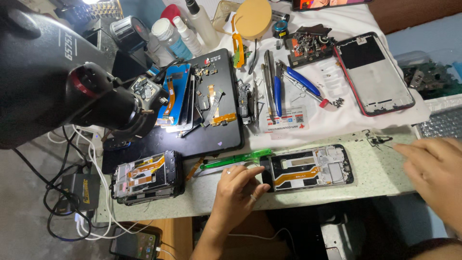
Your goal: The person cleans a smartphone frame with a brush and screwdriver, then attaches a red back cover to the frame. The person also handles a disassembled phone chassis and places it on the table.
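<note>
Fig.: repair bench seen from above, person seated at near edge. Left hand (pixel 237 188) lies palm-down on the pale speckled worktop (pixel 380 173), fingers loosely spread, not closed on anything; fingertips touch the left end of the opened phone frame (pixel 308 167), steadying it. A ring shows on one finger. Right hand (pixel 433 168) comes in from the right edge, blurred, fingers extended and open, holding nothing that can be made out; it is well apart from the frame, w/ fingertips near a small dark metal part (pixel 375 138) on the worktop.

Phone frame: lies flat, long side parallel to the bench edge, just right of the left hand & between the two hands. Black body, back off, inner side up; an orange flex cable runs lengthwise across the middle, silver shielding at the right end.

Surroundings: green toothbrush (pixel 236 159) lies just above the left hand, head pointing toward the frame. Stack of stripped phone frames (pixel 147 177) to the left, also w/ orange flex. Behind, a black mat (pixel 211 130) carries blue screen assemblies & loose parts. On the white cloth (pixel 346 72): blue-handled pliers (pixel 303 84), tweezers (pixel 267 82), an empty red-edged phone housing (pixel 373 74). Microscope (pixel 62 72) fills the upper left.
</note>
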